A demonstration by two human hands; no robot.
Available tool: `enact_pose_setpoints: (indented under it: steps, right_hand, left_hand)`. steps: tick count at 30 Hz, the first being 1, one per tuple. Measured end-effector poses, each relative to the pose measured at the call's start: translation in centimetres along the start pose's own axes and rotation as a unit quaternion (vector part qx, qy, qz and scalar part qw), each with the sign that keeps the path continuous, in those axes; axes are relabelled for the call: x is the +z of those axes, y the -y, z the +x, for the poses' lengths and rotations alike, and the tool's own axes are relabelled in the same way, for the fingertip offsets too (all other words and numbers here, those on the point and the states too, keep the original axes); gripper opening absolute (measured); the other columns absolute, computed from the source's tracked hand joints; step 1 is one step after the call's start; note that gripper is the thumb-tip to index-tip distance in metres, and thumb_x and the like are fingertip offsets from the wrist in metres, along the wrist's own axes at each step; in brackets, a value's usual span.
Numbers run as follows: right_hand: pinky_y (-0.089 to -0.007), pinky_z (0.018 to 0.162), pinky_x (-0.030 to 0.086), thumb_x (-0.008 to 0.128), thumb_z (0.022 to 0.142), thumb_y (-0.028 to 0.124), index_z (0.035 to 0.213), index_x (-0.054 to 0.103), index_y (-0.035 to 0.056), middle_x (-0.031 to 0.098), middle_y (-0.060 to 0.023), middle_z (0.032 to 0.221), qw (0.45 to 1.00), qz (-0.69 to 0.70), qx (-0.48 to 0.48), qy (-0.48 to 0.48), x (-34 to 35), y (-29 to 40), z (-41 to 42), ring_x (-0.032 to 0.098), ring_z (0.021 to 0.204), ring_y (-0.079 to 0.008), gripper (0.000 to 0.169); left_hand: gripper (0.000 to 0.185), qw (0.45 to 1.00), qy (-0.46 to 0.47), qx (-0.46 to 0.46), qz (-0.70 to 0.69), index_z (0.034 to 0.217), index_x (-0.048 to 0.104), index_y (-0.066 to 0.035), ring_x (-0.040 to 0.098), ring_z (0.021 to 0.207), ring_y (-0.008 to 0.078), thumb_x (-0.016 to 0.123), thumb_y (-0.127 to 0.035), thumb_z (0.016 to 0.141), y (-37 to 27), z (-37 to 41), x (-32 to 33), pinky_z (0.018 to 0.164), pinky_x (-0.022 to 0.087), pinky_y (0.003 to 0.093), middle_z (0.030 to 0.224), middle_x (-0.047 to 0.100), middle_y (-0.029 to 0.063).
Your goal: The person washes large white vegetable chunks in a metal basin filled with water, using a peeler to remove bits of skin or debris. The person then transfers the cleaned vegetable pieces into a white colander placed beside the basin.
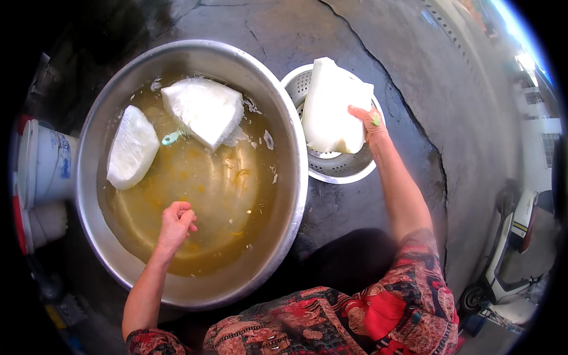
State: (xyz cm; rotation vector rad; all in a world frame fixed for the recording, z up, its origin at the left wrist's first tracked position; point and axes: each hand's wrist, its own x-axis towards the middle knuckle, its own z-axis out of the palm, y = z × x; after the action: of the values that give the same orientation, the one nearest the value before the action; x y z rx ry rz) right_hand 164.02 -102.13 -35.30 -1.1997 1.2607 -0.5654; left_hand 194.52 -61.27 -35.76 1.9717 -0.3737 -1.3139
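A large round metal basin [302, 195] holds yellowish water with small pale scraps floating in it. Two big white chunks, probably peeled melon or gourd, lie in the water: one chunk [204, 108] at the top, one [132, 148] at the left. Between them floats a small pale green utensil [170, 138], partly hidden. My left hand [176, 224] hovers over the basin's lower part, fingers curled, with nothing visible in it. My right hand [372, 122] grips the right side of another large white piece [335, 106], at a perforated metal colander [341, 177]. A green scrap clings to this hand.
White plastic buckets [53, 162] stand left of the basin. The colander is on cracked grey concrete ground [412, 177], just right of the basin. A white scooter [501, 266] is parked at the far right. Dark objects at the lower left are unclear.
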Motion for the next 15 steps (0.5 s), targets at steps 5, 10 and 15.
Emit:
enact_pose_setpoints:
  steps: [5,10,15]
  right_hand:
    - [-0.0321,0.077,0.049,0.074,0.061,0.013,0.110,0.056,-0.0020,0.064,-0.0123,0.092,0.997,-0.029,-0.074,0.013,-0.6,1.2,1.4,0.063,0.081,-0.0240,0.054]
    - [-0.0326,0.077,0.050,0.075,0.060,0.009,0.106,0.058,-0.0033,0.065,-0.0133,0.091,0.991,-0.117,-0.060,0.039,1.4,-0.7,1.8,0.064,0.080,-0.0243,0.050]
    - [-0.0312,0.077,0.050,0.078,0.059,0.011,0.102,0.061,-0.0040,0.066,-0.0140,0.090,0.972,-0.225,-0.045,0.059,2.2,-1.0,2.9,0.064,0.081,-0.0225,0.049]
  left_hand:
    - [0.027,1.000,0.000,-0.018,0.003,0.106,0.052,0.003,0.058,0.055,0.0108,0.054,-0.014,0.084,1.2,0.1,0.0,0.042,0.040,0.0212,0.076,0.061,0.0068]
    - [0.025,1.000,-0.019,-0.017,0.006,0.104,0.052,0.002,0.057,0.055,0.0105,0.053,-0.014,0.084,2.2,1.3,-0.6,0.041,0.040,0.0211,0.075,0.060,0.0059]
    - [0.024,0.999,-0.045,-0.013,-0.005,0.103,0.052,0.001,0.057,0.055,0.0100,0.054,-0.014,0.084,2.4,2.4,-1.2,0.041,0.040,0.0217,0.075,0.060,0.0053]
